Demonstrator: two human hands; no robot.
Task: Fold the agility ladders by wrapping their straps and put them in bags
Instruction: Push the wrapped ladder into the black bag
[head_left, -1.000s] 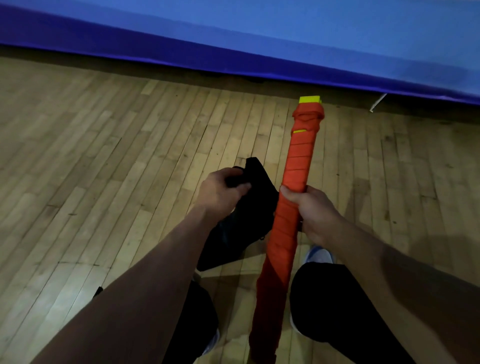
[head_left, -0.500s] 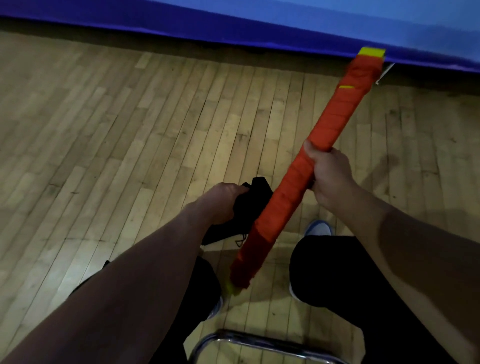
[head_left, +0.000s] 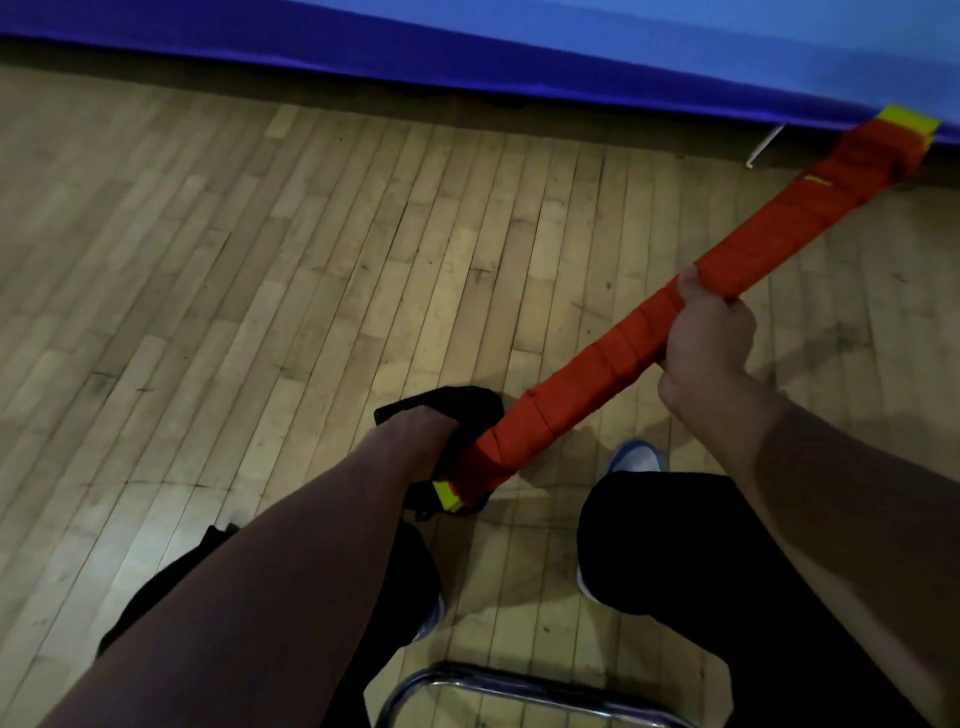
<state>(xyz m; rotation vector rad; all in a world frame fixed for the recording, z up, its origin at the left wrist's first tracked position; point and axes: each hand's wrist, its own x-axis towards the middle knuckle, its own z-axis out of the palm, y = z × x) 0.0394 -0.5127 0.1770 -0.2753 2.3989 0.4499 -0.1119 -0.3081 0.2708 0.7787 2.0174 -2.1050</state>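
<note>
Now that the ladder (head_left: 639, 343), clenched in the right hand (head_left: 709, 332), has tipped down, its end meets the bag (head_left: 457, 410) gripped by the left hand (head_left: 415, 431): insertion looks imminent.

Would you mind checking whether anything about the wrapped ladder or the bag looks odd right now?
Nothing stands out. The ladder is tightly wrapped in its orange strap, gripped mid-length by the right hand; its lower yellow end sits at the black bag held by the left hand.
</note>
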